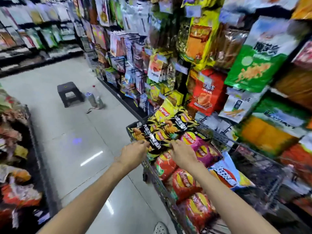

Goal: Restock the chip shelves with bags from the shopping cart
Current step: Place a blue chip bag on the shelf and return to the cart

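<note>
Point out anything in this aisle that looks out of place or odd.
A clear plastic bottle stands on the bare floor mid-aisle beside a dark plastic stool, with a small scrap of litter lying beside it. None of it belongs in a walkway. The picture is too blurred to judge the shelves.

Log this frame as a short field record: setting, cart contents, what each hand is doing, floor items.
setting: store aisle, snack shelves on the right
cart: piled with chip bags, black-and-yellow bags at the far end, red bags nearer
left hand: reaching onto a black-and-yellow bag
right hand: on the same pile, grip unclear
floor: dark stool, bottle beside it
</note>
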Available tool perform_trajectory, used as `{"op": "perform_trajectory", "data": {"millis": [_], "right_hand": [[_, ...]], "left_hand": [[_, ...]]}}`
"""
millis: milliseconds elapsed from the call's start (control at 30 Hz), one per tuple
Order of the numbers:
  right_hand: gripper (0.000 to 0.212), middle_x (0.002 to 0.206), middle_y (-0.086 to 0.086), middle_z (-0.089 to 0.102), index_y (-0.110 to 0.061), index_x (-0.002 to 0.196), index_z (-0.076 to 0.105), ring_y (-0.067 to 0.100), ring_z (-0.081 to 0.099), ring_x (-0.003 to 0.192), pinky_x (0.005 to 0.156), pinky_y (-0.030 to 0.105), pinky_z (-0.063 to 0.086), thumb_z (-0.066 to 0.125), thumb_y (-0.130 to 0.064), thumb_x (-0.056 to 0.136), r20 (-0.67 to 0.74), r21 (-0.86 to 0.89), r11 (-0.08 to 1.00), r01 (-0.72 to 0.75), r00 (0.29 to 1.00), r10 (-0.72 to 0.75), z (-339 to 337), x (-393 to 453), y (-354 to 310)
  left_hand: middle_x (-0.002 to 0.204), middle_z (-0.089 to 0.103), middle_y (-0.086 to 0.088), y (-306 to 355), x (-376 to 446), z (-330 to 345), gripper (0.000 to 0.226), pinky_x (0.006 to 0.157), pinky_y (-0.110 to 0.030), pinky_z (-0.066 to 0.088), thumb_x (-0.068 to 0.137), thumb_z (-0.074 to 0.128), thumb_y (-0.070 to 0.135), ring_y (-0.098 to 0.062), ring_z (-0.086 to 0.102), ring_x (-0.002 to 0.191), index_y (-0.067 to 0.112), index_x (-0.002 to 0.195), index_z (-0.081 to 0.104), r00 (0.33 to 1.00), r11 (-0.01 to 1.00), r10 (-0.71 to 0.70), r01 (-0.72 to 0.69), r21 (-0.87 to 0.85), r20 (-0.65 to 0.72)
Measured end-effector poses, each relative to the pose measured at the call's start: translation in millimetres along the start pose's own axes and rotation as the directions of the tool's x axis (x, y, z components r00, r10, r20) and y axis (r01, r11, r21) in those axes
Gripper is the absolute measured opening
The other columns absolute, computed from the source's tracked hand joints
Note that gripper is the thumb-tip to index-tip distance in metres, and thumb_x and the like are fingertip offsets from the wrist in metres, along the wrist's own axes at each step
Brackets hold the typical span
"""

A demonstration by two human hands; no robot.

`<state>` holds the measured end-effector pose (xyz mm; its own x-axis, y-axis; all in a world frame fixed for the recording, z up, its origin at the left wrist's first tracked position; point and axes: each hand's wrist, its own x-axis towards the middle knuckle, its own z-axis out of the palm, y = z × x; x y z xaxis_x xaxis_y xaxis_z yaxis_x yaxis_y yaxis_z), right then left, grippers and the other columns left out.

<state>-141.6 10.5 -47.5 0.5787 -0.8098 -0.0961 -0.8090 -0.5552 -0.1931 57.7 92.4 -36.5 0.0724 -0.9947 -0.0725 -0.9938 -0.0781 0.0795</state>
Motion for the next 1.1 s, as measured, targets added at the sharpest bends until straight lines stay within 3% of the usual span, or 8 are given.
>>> {"op": "perform_trajectory", "data": {"millis": [200, 300, 500, 600, 767, 900, 1100], "right_hand": [[0.037, 0.128, 0.007, 0.054, -0.014, 0.131, 0.047, 0.031, 0.05, 0.123, 0.093, 0.041, 0.045, 0.049, -0.028, 0.097, 0.062, 0.047, 0.952, -0.304, 0.952, 0.301, 16, -33, 82], [0.034, 0.127, 0.008, 0.055, -0.014, 0.131, 0.046, 0.031, 0.051, 0.121, 0.09, 0.04, 0.046, 0.046, -0.026, 0.098, 0.094, 0.046, 0.876, -0.48, 0.875, 0.474, 15, -60, 121], [0.035, 0.127, 0.011, 0.057, -0.015, 0.132, 0.048, 0.032, 0.056, 0.117, 0.091, 0.04, 0.049, 0.046, -0.024, 0.099, 0.101, 0.041, 0.707, -0.706, 0.707, 0.7, 18, -102, 161], [0.037, 0.127, 0.011, 0.056, -0.015, 0.133, 0.048, 0.034, 0.057, 0.117, 0.089, 0.042, 0.051, 0.047, -0.024, 0.097, 0.16, 0.082, 0.591, -0.802, 0.596, 0.787, 36, -110, 159], [0.048, 0.135, 0.013, 0.051, -0.014, 0.144, 0.036, 0.035, 0.054, 0.121, 0.09, 0.041, 0.048, 0.045, -0.026, 0.098, 0.291, 0.142, 0.424, -0.895, 0.447, 0.846, 70, -109, 151], [0.057, 0.132, 0.018, 0.054, -0.011, 0.149, 0.029, 0.038, 0.058, 0.115, 0.089, 0.044, 0.049, 0.046, -0.025, 0.097, 0.366, 0.215, 0.251, -0.944, 0.316, 0.875, 88, -104, 151], [0.06, 0.132, 0.021, 0.054, -0.005, 0.15, 0.023, 0.04, 0.058, 0.117, 0.091, 0.042, 0.048, 0.047, -0.024, 0.098, 0.424, 0.298, 0.006, -0.955, 0.138, 0.895, 112, -99, 157]], "left_hand": [[0.109, 0.062, -0.003, 64, 75, 26, 0.029, 0.071, -0.044, 0.055, 0.091, 0.053, 0.024, -0.031, 0.064, 0.1, 0.022, 0.12, 0.057, 0.955, 0.958, 0.285, -0.282, -0.048, 0.087], [0.124, 0.058, 0.0, 109, 103, 30, 0.033, 0.085, -0.041, 0.051, 0.097, 0.048, 0.03, -0.027, 0.059, 0.115, 0.023, 0.129, 0.052, 0.889, 0.898, 0.44, -0.438, -0.043, 0.131], [0.135, 0.056, 0.001, 170, 150, 54, 0.04, 0.087, -0.042, 0.052, 0.096, 0.048, 0.034, -0.03, 0.062, 0.113, 0.029, 0.136, 0.048, 0.743, 0.771, 0.63, -0.633, -0.066, 0.226], [0.142, 0.051, 0.0, 186, 164, 70, 0.042, 0.09, -0.041, 0.05, 0.098, 0.047, 0.034, -0.031, 0.059, 0.117, 0.028, 0.139, 0.046, 0.656, 0.706, 0.681, -0.706, -0.054, 0.325], [0.134, 0.056, -0.001, 200, 188, 95, 0.037, 0.087, -0.041, 0.051, 0.098, 0.047, 0.03, -0.03, 0.062, 0.113, 0.029, 0.135, 0.049, 0.527, 0.615, 0.742, -0.781, -0.108, 0.414], [0.142, 0.049, -0.001, 204, 204, 122, 0.045, 0.092, -0.043, 0.05, 0.098, 0.048, 0.034, -0.03, 0.057, 0.12, 0.032, 0.142, 0.04, 0.439, 0.575, 0.743, -0.805, -0.148, 0.505], [0.144, 0.049, -0.007, 213, 219, 162, 0.057, 0.1, -0.043, 0.045, 0.099, 0.05, 0.04, -0.028, 0.047, 0.131, 0.024, 0.151, 0.031, 0.382, 0.606, 0.716, -0.756, -0.248, 0.584]]}}
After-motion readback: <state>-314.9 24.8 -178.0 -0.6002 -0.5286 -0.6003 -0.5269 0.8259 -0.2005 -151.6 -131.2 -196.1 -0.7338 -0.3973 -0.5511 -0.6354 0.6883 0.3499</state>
